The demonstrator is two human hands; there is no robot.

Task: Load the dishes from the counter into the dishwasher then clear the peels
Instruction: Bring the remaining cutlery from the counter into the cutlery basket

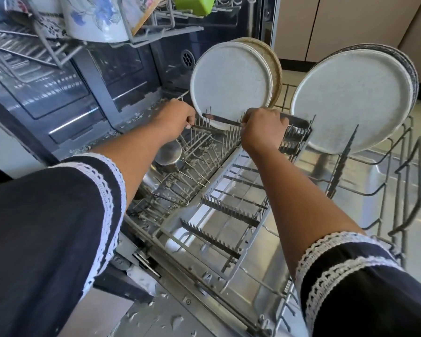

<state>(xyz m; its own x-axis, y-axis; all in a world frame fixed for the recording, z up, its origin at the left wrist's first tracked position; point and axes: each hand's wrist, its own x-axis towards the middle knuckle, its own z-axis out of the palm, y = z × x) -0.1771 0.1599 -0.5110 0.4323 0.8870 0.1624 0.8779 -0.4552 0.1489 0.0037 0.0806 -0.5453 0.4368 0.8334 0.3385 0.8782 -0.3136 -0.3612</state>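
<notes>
Left hand (178, 115), at 11 o'clock, pinches a slim metal utensil (204, 128), possibly a fork, over the lower rack (229, 166). Right hand (263, 130) grips a dull steel knife (219, 119), blade pointing to 9 o'clock, before an upright speckled plate (231, 79).

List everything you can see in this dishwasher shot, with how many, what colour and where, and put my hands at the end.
Round speckled plates: four, pale grey in front, one tan and one dark behind; standing on edge in the lower rack.
Table knife: one, silver metal; held level in front of the left plate pair.
Thin metal utensil: one, silver; over the tines by the left hand.
Steel cup: one, silver; lower rack, left.
Wire lower rack: one, grey; pulled out.
Floral white mug: one, upper rack.
Green plastic container: one, upper rack.
Left hand: grips the thin utensil.
Right hand: grips the knife.
</notes>
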